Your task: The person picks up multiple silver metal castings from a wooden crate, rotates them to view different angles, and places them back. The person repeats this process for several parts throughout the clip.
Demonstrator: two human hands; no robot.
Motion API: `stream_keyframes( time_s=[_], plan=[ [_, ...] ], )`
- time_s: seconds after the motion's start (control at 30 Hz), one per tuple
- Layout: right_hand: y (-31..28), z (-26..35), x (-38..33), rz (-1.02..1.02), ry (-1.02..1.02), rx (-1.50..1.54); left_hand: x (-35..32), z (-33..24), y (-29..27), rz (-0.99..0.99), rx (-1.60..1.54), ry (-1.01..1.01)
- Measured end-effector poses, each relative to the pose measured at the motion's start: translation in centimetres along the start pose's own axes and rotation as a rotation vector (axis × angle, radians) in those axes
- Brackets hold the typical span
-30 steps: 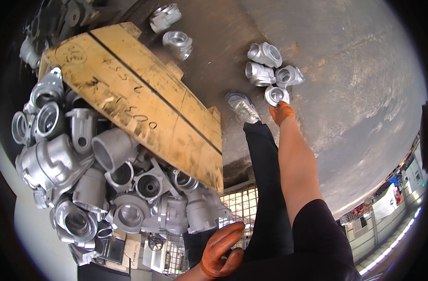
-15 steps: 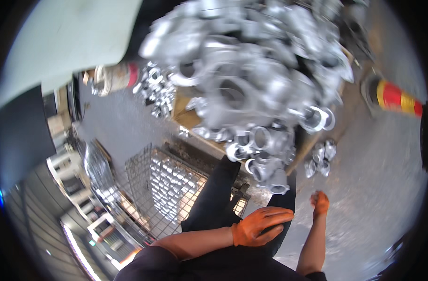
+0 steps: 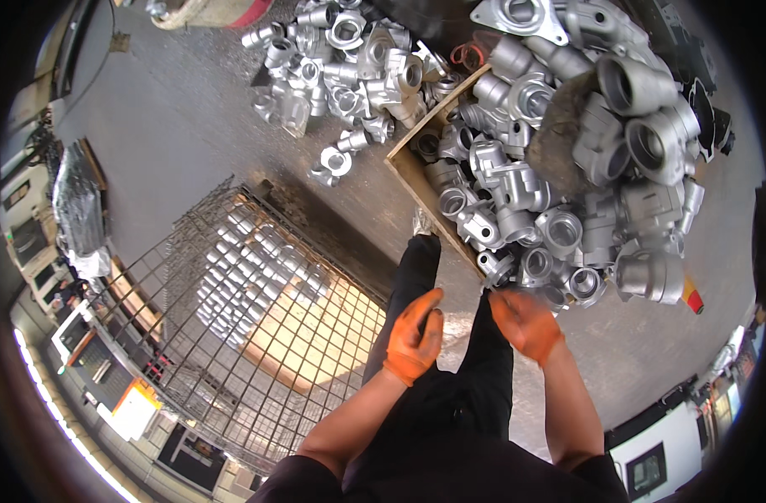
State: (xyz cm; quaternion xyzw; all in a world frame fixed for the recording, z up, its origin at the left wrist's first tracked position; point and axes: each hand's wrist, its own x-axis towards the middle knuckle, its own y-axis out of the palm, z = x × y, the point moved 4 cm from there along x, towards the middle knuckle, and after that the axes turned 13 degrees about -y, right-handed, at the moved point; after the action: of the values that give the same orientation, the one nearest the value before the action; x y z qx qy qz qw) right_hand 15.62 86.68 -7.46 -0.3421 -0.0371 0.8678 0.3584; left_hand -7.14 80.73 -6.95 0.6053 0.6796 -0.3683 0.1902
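Observation:
My left hand (image 3: 415,337), in an orange glove, hovers in front of my legs. Its fingers are bent but apart, and nothing shows in them. My right hand (image 3: 525,323), gloved the same way, is at the near edge of a heap of silver metal castings (image 3: 517,186). Motion smears its fingertips, which are close to a small casting (image 3: 498,267); whether they grip it I cannot tell. The castings are hollow pipe-like housings with round openings, heaped in a wooden-sided bin (image 3: 418,180).
Left of my legs stands a wire mesh cage (image 3: 190,339) with rows of castings (image 3: 253,285) on a tan sheet (image 3: 312,335). More castings (image 3: 349,71) lie piled on the grey floor beyond. A pale bucket (image 3: 207,10) with a red band stands at the far left.
The view has swung right and down toward the cage and bin. My right hand has come from beside my legs to the heap's near edge; my left hand is now left of it.

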Motion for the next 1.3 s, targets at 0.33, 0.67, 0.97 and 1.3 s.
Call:
stream_keyframes(
  time_s=[0.33,0.67,0.97,1.3],
  plan=[
    [7.9,-6.3,36.0,0.264,0.026,-0.608,5.5,5.4,-7.0,-0.143,-0.117,-0.081],
    [10.2,-8.9,40.9,0.706,0.333,-0.806,5.7,8.5,-7.3,-0.025,-0.308,-0.172],
    [5.0,-5.0,31.6,-0.117,0.105,-0.424,7.4,5.8,-6.3,-0.11,-0.188,-0.001],
    [-0.4,8.5,17.5,-0.437,-0.332,-0.052,15.9,-1.9,-6.5,-0.251,0.147,0.508]
  ],
)
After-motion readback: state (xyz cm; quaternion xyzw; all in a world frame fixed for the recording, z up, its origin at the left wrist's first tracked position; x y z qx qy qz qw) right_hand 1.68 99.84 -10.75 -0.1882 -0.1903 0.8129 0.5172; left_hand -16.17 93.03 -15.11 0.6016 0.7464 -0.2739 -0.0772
